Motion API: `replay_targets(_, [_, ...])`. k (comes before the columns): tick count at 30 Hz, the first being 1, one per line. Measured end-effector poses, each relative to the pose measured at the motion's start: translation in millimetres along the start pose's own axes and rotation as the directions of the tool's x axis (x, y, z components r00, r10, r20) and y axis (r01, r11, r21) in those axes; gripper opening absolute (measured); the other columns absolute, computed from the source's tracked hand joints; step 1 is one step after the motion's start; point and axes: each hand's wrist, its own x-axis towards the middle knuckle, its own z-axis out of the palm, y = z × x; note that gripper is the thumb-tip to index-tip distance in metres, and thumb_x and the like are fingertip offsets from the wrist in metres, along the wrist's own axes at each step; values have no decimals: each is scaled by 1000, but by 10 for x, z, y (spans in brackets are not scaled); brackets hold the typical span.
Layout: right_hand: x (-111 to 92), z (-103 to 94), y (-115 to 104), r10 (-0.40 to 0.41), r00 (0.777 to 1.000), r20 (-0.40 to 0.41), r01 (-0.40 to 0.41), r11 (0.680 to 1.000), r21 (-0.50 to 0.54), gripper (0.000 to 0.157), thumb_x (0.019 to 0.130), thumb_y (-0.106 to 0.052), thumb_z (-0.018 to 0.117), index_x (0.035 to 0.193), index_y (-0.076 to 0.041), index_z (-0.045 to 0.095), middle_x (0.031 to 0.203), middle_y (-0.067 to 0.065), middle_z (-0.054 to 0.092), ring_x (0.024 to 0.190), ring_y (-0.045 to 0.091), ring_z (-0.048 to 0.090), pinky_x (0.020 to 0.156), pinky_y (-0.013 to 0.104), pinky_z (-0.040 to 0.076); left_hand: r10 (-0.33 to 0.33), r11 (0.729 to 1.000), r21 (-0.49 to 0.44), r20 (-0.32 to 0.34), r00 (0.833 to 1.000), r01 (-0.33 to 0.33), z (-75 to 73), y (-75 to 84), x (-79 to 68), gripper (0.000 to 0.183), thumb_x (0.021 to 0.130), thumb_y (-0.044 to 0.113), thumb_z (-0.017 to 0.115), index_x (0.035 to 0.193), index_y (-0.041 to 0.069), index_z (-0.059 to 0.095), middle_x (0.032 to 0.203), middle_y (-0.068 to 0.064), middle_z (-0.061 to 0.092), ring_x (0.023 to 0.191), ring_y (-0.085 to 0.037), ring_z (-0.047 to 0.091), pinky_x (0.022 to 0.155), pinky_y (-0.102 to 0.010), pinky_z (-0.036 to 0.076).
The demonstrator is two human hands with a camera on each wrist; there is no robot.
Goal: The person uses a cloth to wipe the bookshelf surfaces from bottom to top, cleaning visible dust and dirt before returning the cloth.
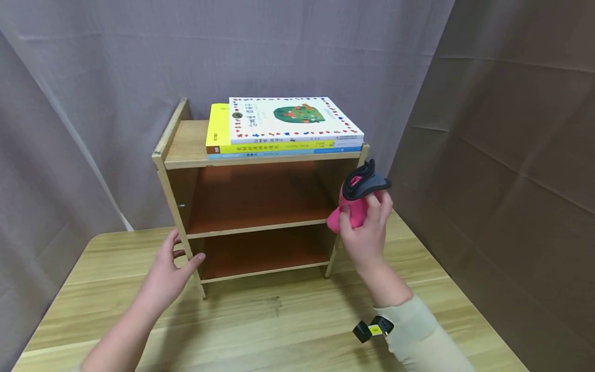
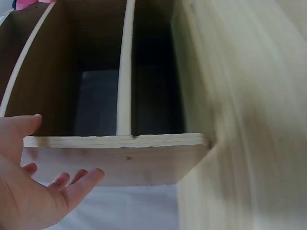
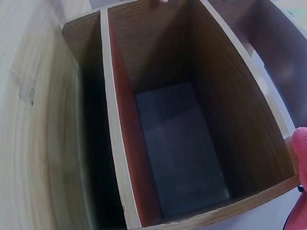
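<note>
A wooden shelf unit [image 1: 253, 227] with reddish-brown boards stands on the table. My left hand [image 1: 169, 271] is at its left side panel, thumb on the front side and fingers beyond the outer face. In the left wrist view this hand [image 2: 45, 179] has its thumb and fingers spread apart across the panel edge; firm contact cannot be made out. By the unit's right front edge, my right hand [image 1: 369, 230] pinches a soft pink cloth item [image 1: 354, 209] with a dark grey, black-edged part folded over its top. Only a pink piece [image 3: 301, 148] shows in the right wrist view.
Several books [image 1: 288, 121] lie stacked on the unit's top board, with a white one uppermost. Under the unit is a light wooden table [image 1: 260, 330]. Grey curtains [image 1: 297, 46] hang behind and to the sides. A black strap device [image 1: 374, 329] is on my right wrist.
</note>
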Motion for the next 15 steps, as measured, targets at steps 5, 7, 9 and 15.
replay_targets(5, [-39, 0, 3, 5, 1000, 1, -5, 1000, -3, 54, 87, -10, 67, 138, -13, 49, 143, 17, 37, 133, 23, 35, 90, 38, 51, -15, 1000, 2, 32, 999, 15, 69, -91, 24, 72, 97, 25, 66, 153, 13, 23, 148, -25, 36, 126, -48, 46, 88, -56, 51])
replay_targets(7, [-60, 0, 5, 7, 1000, 2, -7, 1000, -8, 54, 86, -9, 67, 137, -13, 50, 142, 17, 38, 132, 23, 36, 90, 38, 51, -23, 1000, 0, 38, 999, 23, 90, -111, 31, 74, 97, 21, 66, 155, 14, 21, 149, -25, 36, 125, -49, 47, 86, -55, 52])
replay_targets(9, [-83, 2, 7, 10, 1000, 1, -10, 1000, -10, 53, 85, -8, 67, 136, -12, 50, 142, 16, 38, 131, 23, 37, 90, 39, 51, -37, 999, -1, 46, 998, 37, 108, -123, 30, 79, 96, 18, 66, 157, 15, 16, 150, -26, 33, 124, -50, 48, 85, -54, 53])
replay_targets(15, [-149, 23, 14, 10, 1000, -9, -10, 1000, -6, 53, 84, -8, 67, 134, -11, 51, 142, 17, 39, 131, 25, 36, 89, 37, 50, -72, 997, 4, 66, 995, 71, 148, -151, 14, 90, 95, 10, 65, 160, 16, 3, 151, -27, 30, 125, -53, 45, 87, -54, 53])
